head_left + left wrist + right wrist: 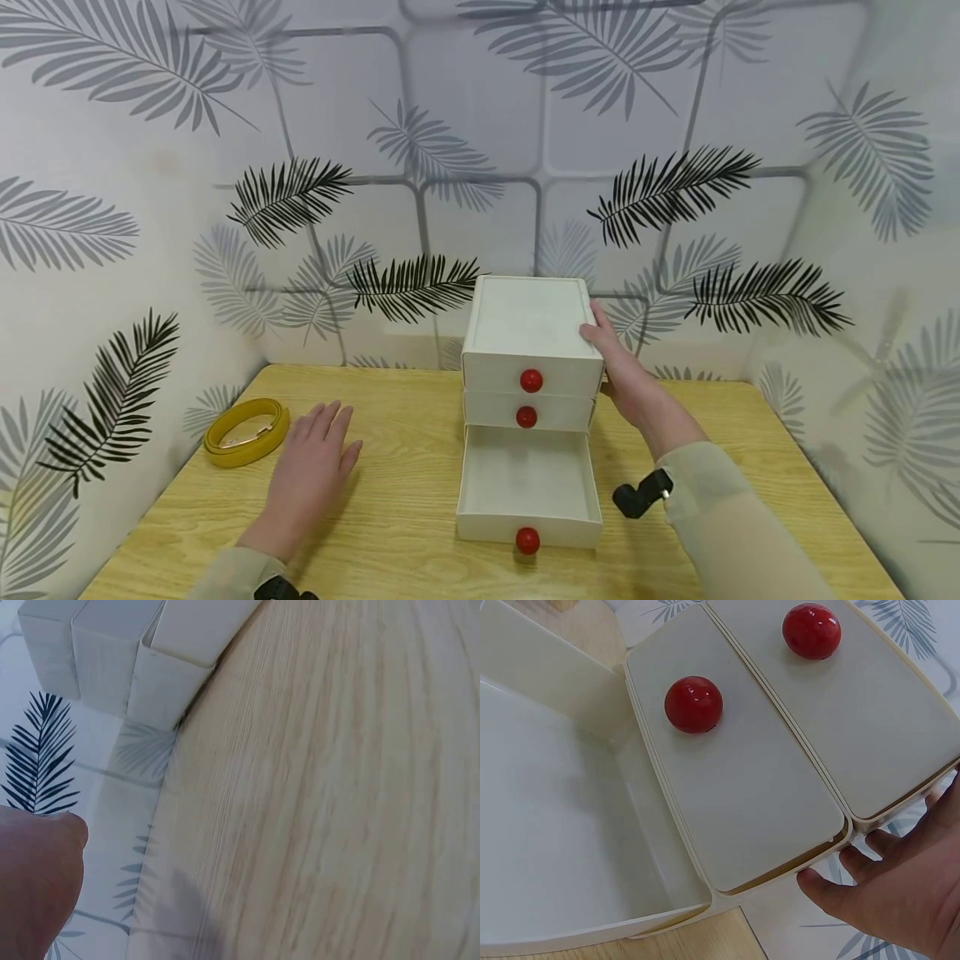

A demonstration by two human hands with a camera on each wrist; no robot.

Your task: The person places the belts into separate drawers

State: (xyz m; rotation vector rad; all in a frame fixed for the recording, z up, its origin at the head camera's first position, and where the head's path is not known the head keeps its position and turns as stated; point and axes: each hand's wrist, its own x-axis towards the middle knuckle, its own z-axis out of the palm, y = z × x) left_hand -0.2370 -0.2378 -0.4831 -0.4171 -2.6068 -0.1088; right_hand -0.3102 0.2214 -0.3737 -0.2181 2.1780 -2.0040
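Observation:
A white drawer unit (534, 317) with red round knobs stands on the wooden table. Its bottom drawer (528, 475) is pulled out and holds nothing; the two drawers above are closed. Against the unit's right side lies my right hand (626, 379), with a fingertip over the top edge. In the right wrist view, this hand's fingers (821, 889) touch the side wall. My left hand (311, 467) is over the table at the left, fingers extended and holding nothing. Just left of it lies a coiled yellow belt (247, 450) with a metal buckle.
The wooden tabletop (397, 483) extends to both sides of the drawer unit. Behind and beside it hangs a pale leaf-patterned backdrop (480, 225). A dark wrist camera (641, 493) sits at my right cuff.

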